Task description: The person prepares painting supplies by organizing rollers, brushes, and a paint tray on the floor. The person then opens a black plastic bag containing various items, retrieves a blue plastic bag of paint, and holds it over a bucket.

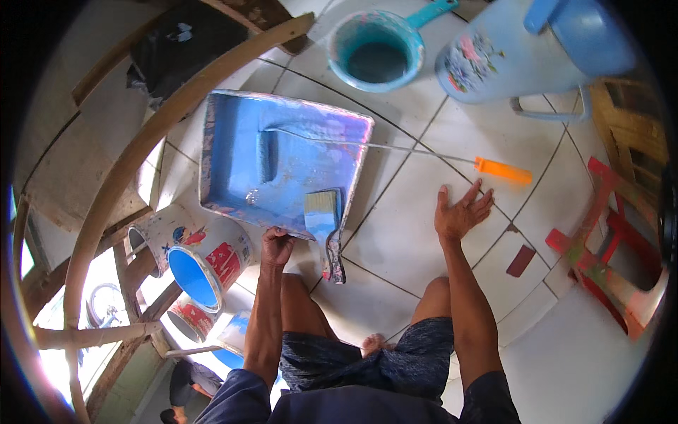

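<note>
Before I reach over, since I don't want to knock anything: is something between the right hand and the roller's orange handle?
Nothing visible is: the right hand is beside the orange handle, with only floor showing between.

Painting workspace | tiled floor (385, 247) | paint tray (311, 168) | roller (264, 157) | buckets (224, 256)
</note>
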